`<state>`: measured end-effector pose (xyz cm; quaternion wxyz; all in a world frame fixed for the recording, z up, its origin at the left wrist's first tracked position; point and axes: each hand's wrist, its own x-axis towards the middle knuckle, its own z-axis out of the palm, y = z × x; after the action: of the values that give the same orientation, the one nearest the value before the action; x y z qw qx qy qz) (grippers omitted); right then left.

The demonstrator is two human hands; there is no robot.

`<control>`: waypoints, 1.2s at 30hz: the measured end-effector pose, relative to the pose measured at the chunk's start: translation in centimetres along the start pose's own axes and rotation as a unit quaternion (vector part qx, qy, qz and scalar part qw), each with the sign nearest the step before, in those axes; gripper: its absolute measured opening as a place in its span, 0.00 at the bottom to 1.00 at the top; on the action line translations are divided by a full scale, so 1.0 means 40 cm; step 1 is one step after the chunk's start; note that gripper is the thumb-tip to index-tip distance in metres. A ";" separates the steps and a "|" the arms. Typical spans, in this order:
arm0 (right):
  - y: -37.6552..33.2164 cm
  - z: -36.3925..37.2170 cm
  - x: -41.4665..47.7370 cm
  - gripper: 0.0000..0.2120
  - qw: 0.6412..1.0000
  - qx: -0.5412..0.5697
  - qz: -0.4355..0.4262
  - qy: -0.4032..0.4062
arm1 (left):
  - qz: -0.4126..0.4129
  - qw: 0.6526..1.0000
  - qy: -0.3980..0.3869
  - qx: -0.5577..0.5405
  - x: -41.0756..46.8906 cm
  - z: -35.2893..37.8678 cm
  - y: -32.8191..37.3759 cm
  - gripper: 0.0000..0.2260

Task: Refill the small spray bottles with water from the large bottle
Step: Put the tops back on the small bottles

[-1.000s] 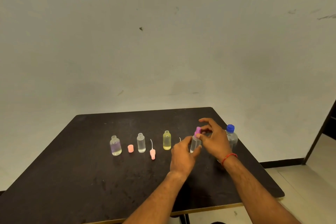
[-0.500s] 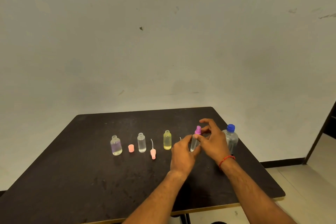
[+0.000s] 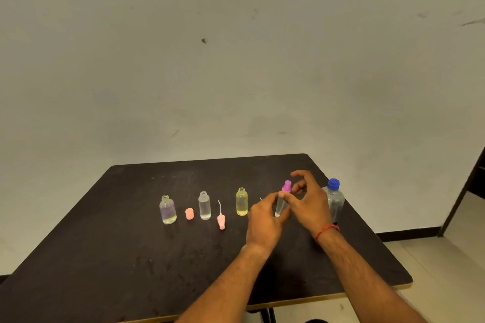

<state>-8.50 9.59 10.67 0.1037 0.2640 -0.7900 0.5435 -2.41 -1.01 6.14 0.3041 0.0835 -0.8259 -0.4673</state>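
My left hand grips a small clear spray bottle standing on the black table. My right hand pinches the bottle's purple spray cap at its top. The large water bottle with a blue cap stands just right of my right hand. To the left stand three uncapped small bottles: a yellow one, a clear one and a wider clear one.
A pink cap stands between the two clear bottles. A pink spray head with its white tube lies between the clear and yellow bottles. The table's right edge runs close to the large bottle; a grey wall rises behind.
My hands stay on the small bottle; the right fingers have shifted slightly around the purple cap. Nothing else has moved.
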 end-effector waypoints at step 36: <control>0.018 -0.005 0.022 0.15 0.996 0.017 0.025 -0.085 | -0.001 0.999 -0.020 0.035 0.001 -0.003 -0.008 0.13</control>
<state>-9.64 9.71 10.55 0.0179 0.2908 -0.7931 0.5348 -2.44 -1.29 5.93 0.2837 0.0850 -0.8478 -0.4399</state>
